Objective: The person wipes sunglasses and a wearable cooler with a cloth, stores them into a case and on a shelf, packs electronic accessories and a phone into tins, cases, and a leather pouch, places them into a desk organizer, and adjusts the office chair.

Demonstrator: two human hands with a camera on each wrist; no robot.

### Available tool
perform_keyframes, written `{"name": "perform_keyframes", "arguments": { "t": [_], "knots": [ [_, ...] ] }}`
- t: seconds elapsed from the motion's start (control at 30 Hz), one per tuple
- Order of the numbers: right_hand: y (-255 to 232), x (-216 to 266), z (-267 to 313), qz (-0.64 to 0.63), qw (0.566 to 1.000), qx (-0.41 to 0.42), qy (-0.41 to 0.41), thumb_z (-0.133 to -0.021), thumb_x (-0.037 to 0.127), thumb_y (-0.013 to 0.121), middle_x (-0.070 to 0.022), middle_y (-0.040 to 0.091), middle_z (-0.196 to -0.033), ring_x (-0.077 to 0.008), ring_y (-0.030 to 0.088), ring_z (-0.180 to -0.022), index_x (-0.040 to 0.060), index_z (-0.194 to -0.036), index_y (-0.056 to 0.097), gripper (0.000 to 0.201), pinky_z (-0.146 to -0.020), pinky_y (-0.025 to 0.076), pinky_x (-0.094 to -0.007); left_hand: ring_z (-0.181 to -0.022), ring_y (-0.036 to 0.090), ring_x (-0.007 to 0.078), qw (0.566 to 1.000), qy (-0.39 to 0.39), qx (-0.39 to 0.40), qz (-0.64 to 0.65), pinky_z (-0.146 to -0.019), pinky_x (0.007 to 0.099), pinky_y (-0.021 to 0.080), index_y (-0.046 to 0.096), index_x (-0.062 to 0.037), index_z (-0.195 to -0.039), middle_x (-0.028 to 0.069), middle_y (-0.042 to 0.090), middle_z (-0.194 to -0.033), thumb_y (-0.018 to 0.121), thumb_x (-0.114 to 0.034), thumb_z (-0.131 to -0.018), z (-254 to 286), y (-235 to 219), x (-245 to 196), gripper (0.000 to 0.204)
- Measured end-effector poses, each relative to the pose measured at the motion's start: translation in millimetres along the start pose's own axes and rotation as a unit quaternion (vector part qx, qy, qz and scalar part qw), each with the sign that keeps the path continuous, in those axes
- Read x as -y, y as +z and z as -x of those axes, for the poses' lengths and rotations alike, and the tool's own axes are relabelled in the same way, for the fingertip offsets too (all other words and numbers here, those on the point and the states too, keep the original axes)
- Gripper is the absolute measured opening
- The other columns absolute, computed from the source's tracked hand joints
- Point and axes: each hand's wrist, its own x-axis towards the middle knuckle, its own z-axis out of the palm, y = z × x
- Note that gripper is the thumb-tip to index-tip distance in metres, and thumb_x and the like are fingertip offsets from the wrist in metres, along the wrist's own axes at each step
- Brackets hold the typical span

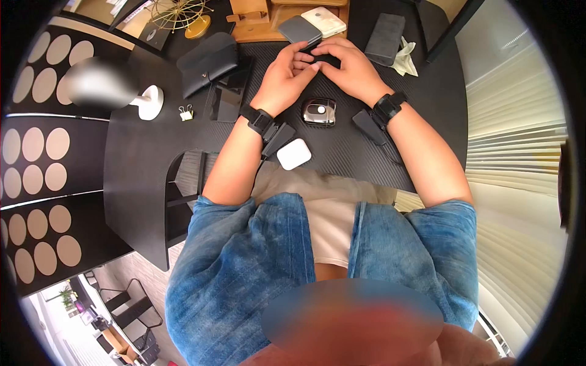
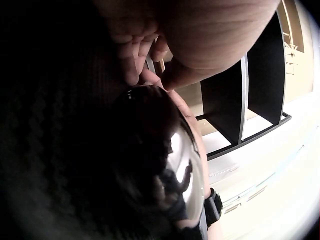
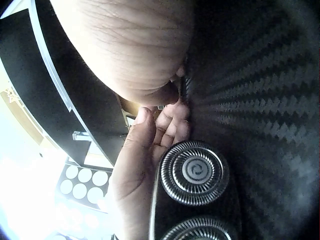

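Head view, left to right: our left hand (image 1: 287, 76) and right hand (image 1: 351, 70) meet over the counter (image 1: 140, 183), fingers curled, pinching a small dark piece (image 1: 321, 60) between them near the far edge; too hidden to identify. It looks light, rigid and easily dropped, so we judge a fingertip hold at its ends best. Nearer us the electric shaver (image 1: 318, 112) lies untouched, foil heads (image 3: 194, 172) showing.

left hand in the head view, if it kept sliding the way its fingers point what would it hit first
Most likely the right hand: the left hand points up and right, fingertips already meeting it over a small dark thing. Beyond sits the grey case, though depth is hard to judge.
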Motion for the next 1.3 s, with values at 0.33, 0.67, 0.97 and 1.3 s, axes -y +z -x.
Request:
{"name": "perform_keyframes", "arguments": {
  "t": [0.33,0.67,0.97,1.3],
  "knots": [
    [0.9,-2.4,-0.3,-0.009,1.0,0.002,-0.001,-0.082,0.015,0.065,-0.0109,0.064,-0.112,-0.0284,0.059,-0.11,0.0048,-0.108,0.068,0.028,-0.094,0.048,-0.0364,-0.102,0.06,0.0136,1.0,-0.003,0.003,0.006,-0.091,0.0251,0.049,0.041,0.0052,-0.137,0.0094,0.06,-0.112,0.063,-0.006,-0.094,0.7,0.9,0.0,0.049],
    [-1.0,1.3,-0.5,-0.002,1.0,0.008,0.006,-0.083,0.017,0.067,-0.0107,0.064,-0.112,-0.0278,0.059,-0.111,0.0044,-0.108,0.068,0.028,-0.095,0.047,-0.0361,-0.09,0.064,0.0125,0.999,-0.003,0.007,0.035,-0.078,0.0258,0.054,0.057,0.0038,-0.115,0.0114,0.065,-0.106,0.069,-0.011,-0.09,0.7,0.2,-1.7,0.031],
    [-0.2,1.2,0.1,-0.012,1.0,0.004,0.012,-0.084,0.018,0.067,-0.0106,0.064,-0.114,-0.0279,0.059,-0.112,0.0042,-0.109,0.068,0.029,-0.096,0.047,-0.0366,-0.097,0.063,0.0099,1.0,-0.017,0.003,0.003,-0.084,0.0231,0.05,0.054,0.0018,-0.122,0.0091,0.069,-0.104,0.063,-0.006,-0.094,0.5,0.1,-1.7,0.03],
    [-1.1,1.0,-0.1,-0.009,1.0,0.017,0.014,-0.084,0.017,0.067,-0.0109,0.064,-0.114,-0.028,0.058,-0.112,0.0054,-0.11,0.068,0.028,-0.096,0.047,-0.0368,-0.092,0.065,0.0129,0.998,-0.044,-0.05,0.013,-0.074,0.0246,0.053,0.053,0.0022,-0.123,0.0095,0.066,-0.106,0.064,-0.009,-0.093,0.0,-6.1,-15.5,0.033]
  ]
}}
